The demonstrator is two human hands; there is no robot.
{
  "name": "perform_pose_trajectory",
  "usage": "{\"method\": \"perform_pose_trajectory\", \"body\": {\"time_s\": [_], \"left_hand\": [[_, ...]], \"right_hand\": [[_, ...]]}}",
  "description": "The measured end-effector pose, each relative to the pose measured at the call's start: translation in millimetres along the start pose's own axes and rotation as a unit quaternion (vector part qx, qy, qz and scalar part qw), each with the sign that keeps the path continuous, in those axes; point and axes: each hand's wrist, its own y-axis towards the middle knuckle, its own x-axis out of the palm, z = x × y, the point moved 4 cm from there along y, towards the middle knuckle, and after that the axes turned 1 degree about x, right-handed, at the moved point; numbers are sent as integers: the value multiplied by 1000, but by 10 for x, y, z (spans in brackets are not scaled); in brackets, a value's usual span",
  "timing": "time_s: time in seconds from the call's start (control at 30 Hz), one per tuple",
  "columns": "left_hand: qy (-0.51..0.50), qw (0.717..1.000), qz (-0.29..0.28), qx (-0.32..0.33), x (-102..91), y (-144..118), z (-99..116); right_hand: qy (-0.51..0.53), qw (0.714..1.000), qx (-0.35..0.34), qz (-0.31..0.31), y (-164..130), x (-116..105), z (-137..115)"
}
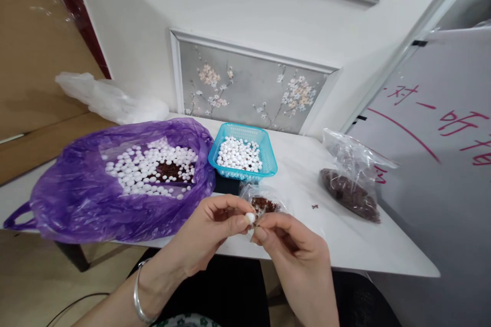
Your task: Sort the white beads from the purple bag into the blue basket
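a: head view — what were the hands doing?

b: the left hand point(209, 232) had thumb and forefinger pinched on a small white bead point(250, 217), near the table's point(345, 245) near edge. the right hand point(295, 253) met it from the right, fingertips pressed together right beside the bead; whether they gripped something tiny i couldn't tell.

a: and around them?

b: just beyond the fingers lay a small clear bag point(264, 202) with dark red bits inside. farther back sat a blue basket point(243, 152) full of white beads. to the left, an open purple bag point(115, 184) held more white beads with a dark patch among them. over on the right lay another clear bag of dark pieces point(351, 189), well apart from the hands.

a: anything on the wrist?

b: a silver bangle point(138, 294) on the left one.
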Motion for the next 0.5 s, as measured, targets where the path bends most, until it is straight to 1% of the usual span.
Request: {"method": "perform_pose_trajectory", "body": {"time_s": [0.1,0.2,0.37,0.5], "left_hand": [[52,998,4,21,-35,-13,24],[78,997,6,29,-62,-15,33],[101,994,9,29,-71,-4,32],[89,996,10,18,-64,-18,22]], "right_hand": [[-11,1000,-9,1,-14,11,-7],[-24,1000,-17,2,-22,15,-5],[-43,999,-22,-7,-4,14,10],[1,1000,-6,-2,8,4,51]]}}
